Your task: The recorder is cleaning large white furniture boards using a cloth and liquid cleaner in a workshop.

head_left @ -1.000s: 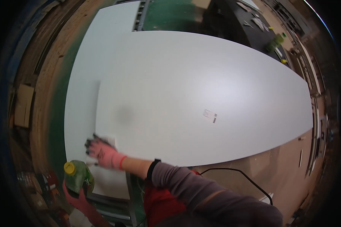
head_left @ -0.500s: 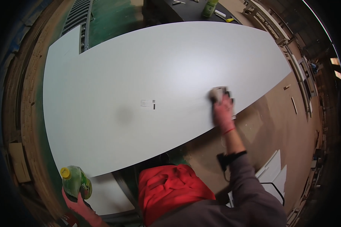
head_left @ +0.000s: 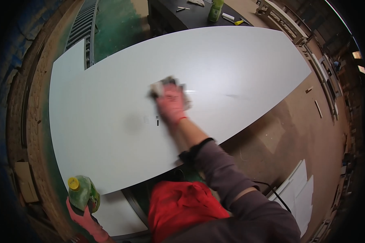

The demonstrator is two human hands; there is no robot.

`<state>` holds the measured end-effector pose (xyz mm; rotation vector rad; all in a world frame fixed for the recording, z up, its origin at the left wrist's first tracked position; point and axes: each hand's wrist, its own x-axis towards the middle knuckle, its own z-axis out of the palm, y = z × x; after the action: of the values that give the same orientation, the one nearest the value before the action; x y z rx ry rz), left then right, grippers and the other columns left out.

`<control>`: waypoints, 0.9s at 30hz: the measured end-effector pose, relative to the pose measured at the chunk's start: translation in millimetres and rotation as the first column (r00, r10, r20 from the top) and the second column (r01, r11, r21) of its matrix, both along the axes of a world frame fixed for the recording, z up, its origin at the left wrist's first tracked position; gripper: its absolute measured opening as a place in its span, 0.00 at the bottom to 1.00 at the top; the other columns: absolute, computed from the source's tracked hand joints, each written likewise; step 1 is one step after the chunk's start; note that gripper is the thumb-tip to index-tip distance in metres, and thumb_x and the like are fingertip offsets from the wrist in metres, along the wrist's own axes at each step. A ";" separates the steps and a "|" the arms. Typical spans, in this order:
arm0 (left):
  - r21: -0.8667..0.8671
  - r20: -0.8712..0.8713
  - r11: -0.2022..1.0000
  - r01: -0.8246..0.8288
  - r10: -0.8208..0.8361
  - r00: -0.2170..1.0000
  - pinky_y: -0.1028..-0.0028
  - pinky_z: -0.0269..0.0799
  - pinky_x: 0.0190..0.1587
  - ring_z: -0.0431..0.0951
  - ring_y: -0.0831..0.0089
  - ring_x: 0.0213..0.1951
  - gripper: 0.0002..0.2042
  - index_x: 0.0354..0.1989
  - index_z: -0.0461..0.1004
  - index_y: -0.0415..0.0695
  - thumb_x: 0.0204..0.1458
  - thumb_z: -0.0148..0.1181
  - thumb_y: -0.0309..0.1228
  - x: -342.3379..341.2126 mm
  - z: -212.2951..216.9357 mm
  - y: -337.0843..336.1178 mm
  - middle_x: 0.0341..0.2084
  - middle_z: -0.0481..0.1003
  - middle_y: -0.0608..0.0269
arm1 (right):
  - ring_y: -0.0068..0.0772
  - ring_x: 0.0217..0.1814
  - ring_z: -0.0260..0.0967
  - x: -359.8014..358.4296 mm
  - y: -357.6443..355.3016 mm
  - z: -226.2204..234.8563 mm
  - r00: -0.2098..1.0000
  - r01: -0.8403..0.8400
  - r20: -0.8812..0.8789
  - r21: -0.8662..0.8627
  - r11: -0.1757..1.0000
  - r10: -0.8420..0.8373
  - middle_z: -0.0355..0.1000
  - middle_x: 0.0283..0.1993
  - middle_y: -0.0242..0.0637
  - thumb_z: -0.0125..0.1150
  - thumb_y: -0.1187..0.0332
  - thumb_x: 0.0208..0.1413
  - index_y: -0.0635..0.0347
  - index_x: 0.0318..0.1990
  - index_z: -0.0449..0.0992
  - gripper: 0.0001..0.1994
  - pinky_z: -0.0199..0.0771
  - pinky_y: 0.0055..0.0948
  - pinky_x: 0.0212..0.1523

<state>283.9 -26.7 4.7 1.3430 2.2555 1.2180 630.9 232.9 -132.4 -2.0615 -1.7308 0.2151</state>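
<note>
A green bottle (head_left: pixel 216 11) stands on a dark table (head_left: pixel 192 17), right of a roller conveyor (head_left: pixel 83 26)

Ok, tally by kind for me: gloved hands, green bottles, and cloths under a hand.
Pink-gloved hands: 2, the left hand and the right hand
Green bottles: 2, the yellow-capped translucent bottle in the left hand and the upright green bottle on the black table
Pale cloth, blurred, under the right hand: 1
Total: 5
</note>
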 end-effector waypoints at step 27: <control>-0.055 0.112 0.732 0.679 -0.671 0.733 0.73 0.65 0.45 0.71 0.67 0.37 0.19 0.39 0.69 0.38 0.33 0.59 0.23 126.2 13.2 215.0 0.33 0.71 0.60 | 0.41 0.61 0.53 291.8 -180.5 -22.2 0.568 0.710 0.656 -0.085 0.699 -0.497 0.58 0.59 0.45 0.46 0.59 0.53 0.63 0.54 0.63 0.23 0.48 0.48 0.62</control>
<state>410.1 188.3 17.9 1.8022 1.4866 0.8599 922.7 52.5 -154.6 -3.1202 -1.1401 -0.4408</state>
